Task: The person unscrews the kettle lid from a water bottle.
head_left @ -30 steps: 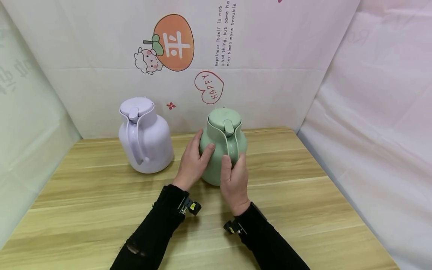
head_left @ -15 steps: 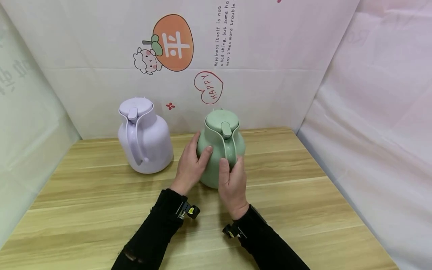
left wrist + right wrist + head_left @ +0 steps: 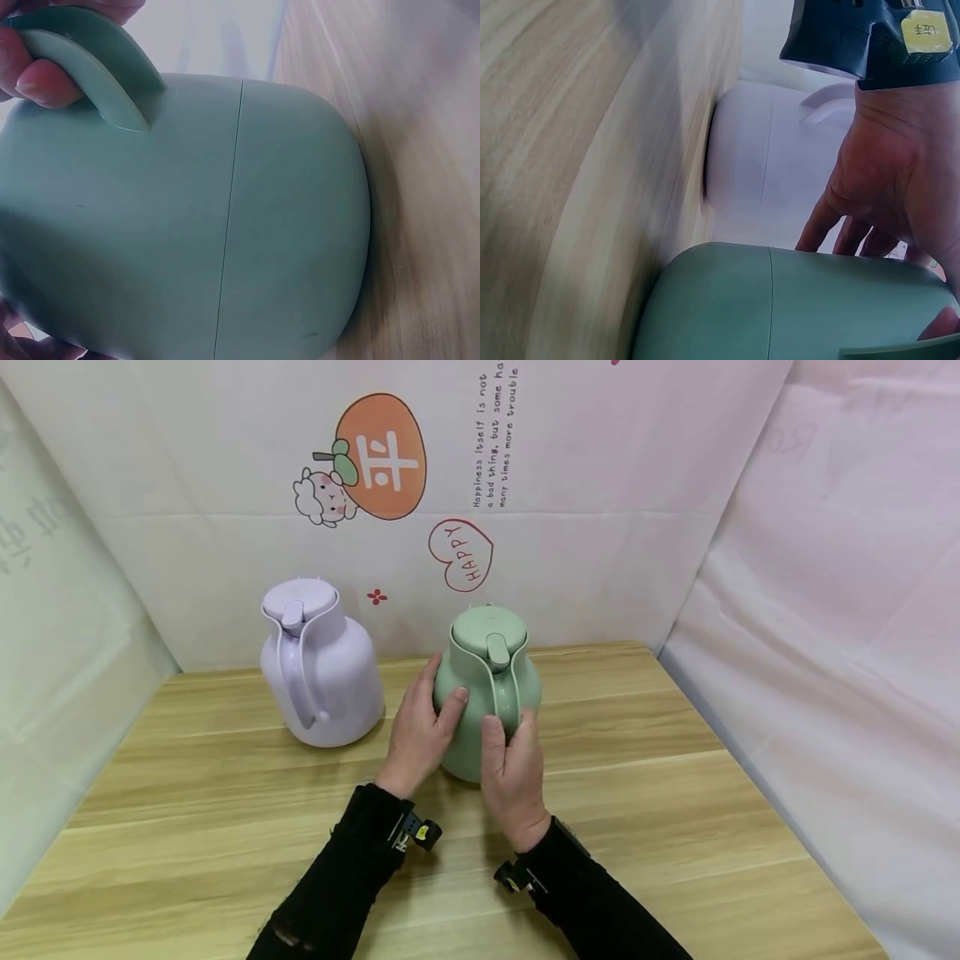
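Pale wood-grain surface point(image 3: 187, 810) fills a corner hung with white printed sheeting. Near its middle stands a rounded, matte mint-green plastic jug point(image 3: 480, 693), with a smooth lilac plastic jug point(image 3: 318, 664) to its left. Left hand point(image 3: 420, 731) presses flat, fingers straight, against the green body; right hand point(image 3: 513, 768) has its grip clamped round the curved handle point(image 3: 90, 67). Only the left wrist view shows the body's vertical moulding seam.

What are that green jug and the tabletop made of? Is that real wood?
The pale green round-bodied jug looks like matte moulded plastic: even colour, soft sheen and a fine seam line down its side in the left wrist view. What is inside cannot be told. The light wooden tabletop shows straight printed-looking grain bands, so probably laminate rather than solid wood.
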Tool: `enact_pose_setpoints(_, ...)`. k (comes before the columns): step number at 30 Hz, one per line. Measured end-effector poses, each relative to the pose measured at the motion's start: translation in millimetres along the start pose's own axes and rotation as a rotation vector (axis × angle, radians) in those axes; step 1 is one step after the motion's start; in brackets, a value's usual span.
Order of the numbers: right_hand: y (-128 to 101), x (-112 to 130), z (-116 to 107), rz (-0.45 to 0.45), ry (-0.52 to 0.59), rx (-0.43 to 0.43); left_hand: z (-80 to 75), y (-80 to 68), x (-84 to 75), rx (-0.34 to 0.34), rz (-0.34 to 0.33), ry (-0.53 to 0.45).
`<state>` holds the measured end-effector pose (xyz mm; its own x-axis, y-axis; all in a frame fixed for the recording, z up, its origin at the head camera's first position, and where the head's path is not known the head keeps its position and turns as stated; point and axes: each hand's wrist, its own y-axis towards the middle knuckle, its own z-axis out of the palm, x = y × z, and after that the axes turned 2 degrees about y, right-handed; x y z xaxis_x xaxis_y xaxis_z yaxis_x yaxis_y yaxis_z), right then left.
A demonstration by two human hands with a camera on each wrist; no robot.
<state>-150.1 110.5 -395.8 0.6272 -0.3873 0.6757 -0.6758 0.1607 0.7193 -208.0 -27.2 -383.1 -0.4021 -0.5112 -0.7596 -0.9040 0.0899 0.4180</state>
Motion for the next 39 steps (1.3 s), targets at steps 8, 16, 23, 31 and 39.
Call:
enact_pose_setpoints(8, -4.6, 2.4, -1.0, 0.004, 0.017, 0.009, -0.8, -5.5, -1.3, -0.025, 0.029, 0.005)
enact_pose_setpoints(16, -5.7, 4.3, -1.1, -0.005, 0.053, 0.025, -1.0, -6.3, -1.3, -0.037, 0.042, 0.006)
enact_pose_setpoints(23, -5.5, 4.2, -1.8, -0.008, 0.031, 0.029, -1.4, -5.9, -0.5, -0.036, 0.039, 0.012)
enact_pose_setpoints(31, -5.6, 2.8, -2.6, -0.015, 0.057, 0.044, -1.6, -5.1, 0.1, -0.041, 0.060, -0.005)
enact_pose_setpoints(39, -5.1, 1.0, -0.8, -0.045, 0.050, 0.027, -2.2, -6.1, -0.2, -0.021, 0.025, 0.005)
